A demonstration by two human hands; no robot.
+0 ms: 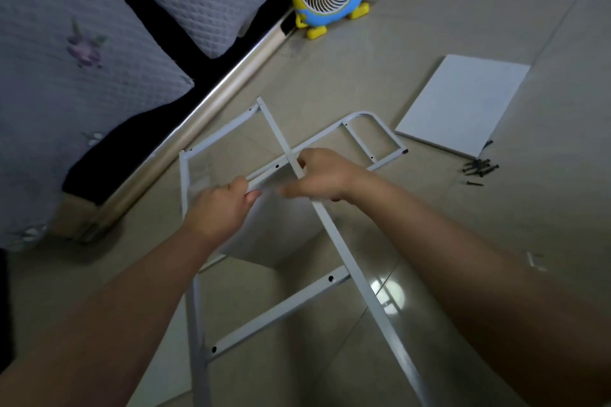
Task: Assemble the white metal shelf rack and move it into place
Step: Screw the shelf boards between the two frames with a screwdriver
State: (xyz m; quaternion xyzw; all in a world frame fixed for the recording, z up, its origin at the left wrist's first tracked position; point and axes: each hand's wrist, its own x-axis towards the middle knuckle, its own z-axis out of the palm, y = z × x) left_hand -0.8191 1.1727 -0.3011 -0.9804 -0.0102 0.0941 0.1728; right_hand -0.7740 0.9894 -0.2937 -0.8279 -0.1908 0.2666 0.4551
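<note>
Head view: left hand [220,208] grips rail of curved-top frame [362,113], right hand [325,175] curled round rail of ladder-like side frame [281,310]; black screws [481,168] beside white shelf panel [463,102]

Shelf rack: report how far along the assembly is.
Done: little; the ladder-style side frame and rounded-top frame are not visibly joined. In hand: the left hand grips the rounded-top frame's rail, the right hand the ladder-style side frame's rail, where they cross. Left: the white shelf board and black screws lie unused on the floor.
</note>
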